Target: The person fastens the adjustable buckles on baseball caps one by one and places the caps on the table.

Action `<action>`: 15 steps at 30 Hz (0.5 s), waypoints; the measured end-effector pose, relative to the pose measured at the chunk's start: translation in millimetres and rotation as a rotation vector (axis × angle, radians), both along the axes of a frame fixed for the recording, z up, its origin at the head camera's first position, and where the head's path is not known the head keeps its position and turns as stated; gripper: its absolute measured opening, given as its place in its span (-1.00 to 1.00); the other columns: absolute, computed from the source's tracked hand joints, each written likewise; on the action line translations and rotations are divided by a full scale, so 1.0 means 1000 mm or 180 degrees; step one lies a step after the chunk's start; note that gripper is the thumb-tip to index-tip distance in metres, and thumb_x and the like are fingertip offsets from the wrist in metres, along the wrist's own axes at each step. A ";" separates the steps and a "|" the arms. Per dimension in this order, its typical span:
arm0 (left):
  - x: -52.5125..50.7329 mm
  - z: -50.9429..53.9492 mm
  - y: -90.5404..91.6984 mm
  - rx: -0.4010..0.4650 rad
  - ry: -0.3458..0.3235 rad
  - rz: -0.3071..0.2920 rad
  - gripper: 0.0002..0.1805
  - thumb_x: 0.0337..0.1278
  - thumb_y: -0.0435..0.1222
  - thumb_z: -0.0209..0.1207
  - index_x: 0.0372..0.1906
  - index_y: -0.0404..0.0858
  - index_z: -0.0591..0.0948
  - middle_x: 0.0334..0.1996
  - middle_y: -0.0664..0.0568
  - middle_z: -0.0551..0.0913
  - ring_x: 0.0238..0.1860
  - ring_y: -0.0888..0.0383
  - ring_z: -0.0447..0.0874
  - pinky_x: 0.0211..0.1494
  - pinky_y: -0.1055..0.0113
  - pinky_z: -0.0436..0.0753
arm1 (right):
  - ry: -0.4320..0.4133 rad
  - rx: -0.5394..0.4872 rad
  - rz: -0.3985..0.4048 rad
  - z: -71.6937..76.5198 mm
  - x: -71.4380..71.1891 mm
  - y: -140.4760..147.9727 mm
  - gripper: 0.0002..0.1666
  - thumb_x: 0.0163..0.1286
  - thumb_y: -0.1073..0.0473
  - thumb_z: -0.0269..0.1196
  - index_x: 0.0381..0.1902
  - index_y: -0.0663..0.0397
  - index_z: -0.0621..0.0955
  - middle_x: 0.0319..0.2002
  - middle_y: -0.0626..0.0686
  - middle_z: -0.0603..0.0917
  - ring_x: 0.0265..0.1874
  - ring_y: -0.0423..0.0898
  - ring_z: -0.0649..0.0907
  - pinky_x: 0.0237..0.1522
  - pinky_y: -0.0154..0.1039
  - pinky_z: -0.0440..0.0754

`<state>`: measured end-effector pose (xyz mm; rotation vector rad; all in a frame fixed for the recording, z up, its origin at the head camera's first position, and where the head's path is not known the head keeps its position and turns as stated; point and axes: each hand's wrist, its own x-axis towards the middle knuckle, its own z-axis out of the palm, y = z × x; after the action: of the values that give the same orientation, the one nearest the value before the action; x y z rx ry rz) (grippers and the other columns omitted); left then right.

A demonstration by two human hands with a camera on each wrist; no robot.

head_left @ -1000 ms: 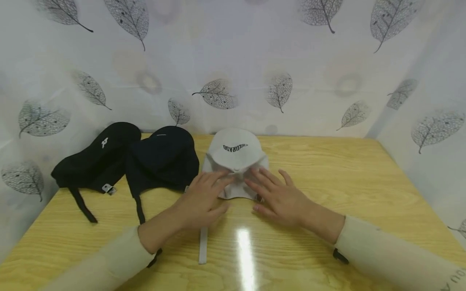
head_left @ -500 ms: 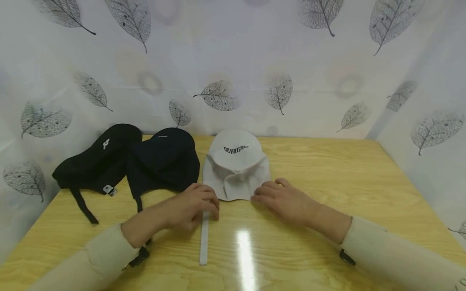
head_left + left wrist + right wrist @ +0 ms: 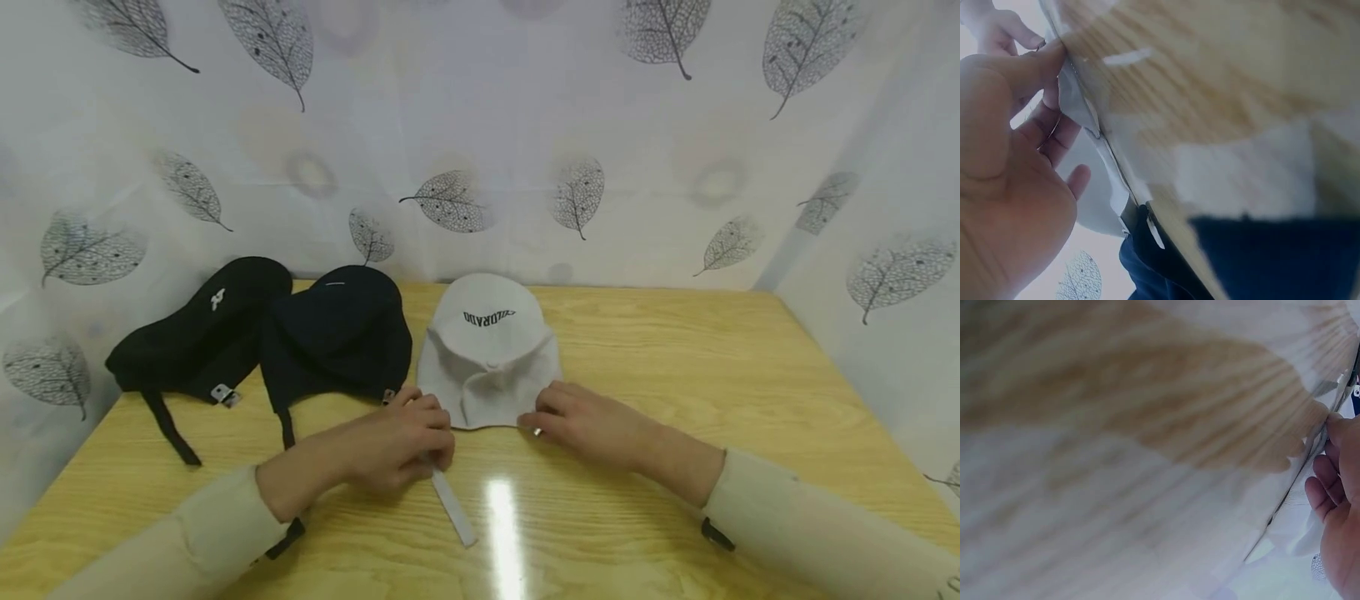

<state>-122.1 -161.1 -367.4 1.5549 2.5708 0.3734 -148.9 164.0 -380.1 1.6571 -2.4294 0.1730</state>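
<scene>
A light grey cap [image 3: 491,337] with dark "COLORADO" lettering, upside down from here, lies on the table. My left hand [image 3: 401,437] pinches its near left corner, where a light strap [image 3: 453,508] runs out from under the fingers toward me. In the left wrist view, the thumb and fingers [image 3: 1054,128] of that hand meet at the pale cloth [image 3: 1075,94]. My right hand [image 3: 592,425] pinches the near right corner, and a small shiny metal piece [image 3: 537,432] shows beside its fingertips. The right wrist view shows its fingers [image 3: 1322,497] curled at the table edge line.
Left of the grey cap lies a navy cap [image 3: 337,333], overlapping a black cap [image 3: 202,325] with a white emblem. A black strap [image 3: 171,429] trails from the black one. Behind the wooden table [image 3: 675,350] hangs a leaf-printed curtain [image 3: 510,117].
Both hands have moved from over the grey cap's near part to its near corners and taken hold. The cap has slid slightly toward me, and its strap has swung to the right.
</scene>
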 end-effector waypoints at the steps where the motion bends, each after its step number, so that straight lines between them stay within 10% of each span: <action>1: 0.001 0.000 0.001 -0.0030 0.0006 0.0006 -0.84 0.20 -0.26 0.29 -0.28 0.10 0.56 -0.27 0.33 0.48 -0.14 0.26 0.35 0.15 0.10 0.28 | -0.0001 -0.0018 0.0018 0.000 0.000 0.000 -0.64 0.36 0.23 0.29 0.11 0.00 0.66 -0.15 -0.08 0.57 -0.15 -0.21 0.54 -0.03 -0.31 0.59; 15: 0.002 -0.004 0.009 0.0603 0.0393 -0.0126 -0.89 0.29 -0.34 0.19 -0.22 -0.03 0.59 -0.32 0.29 0.62 -0.26 0.35 0.54 0.00 0.30 0.36 | 0.0038 -0.0142 -0.0029 -0.001 0.005 0.000 -0.52 0.32 0.36 0.27 0.21 0.18 0.59 -0.10 0.02 0.56 -0.11 -0.16 0.53 -0.08 -0.33 0.61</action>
<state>-120.0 -152.3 -371.8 1.7399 2.6593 0.5478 -144.1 164.5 -381.1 1.6235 -2.4060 0.2138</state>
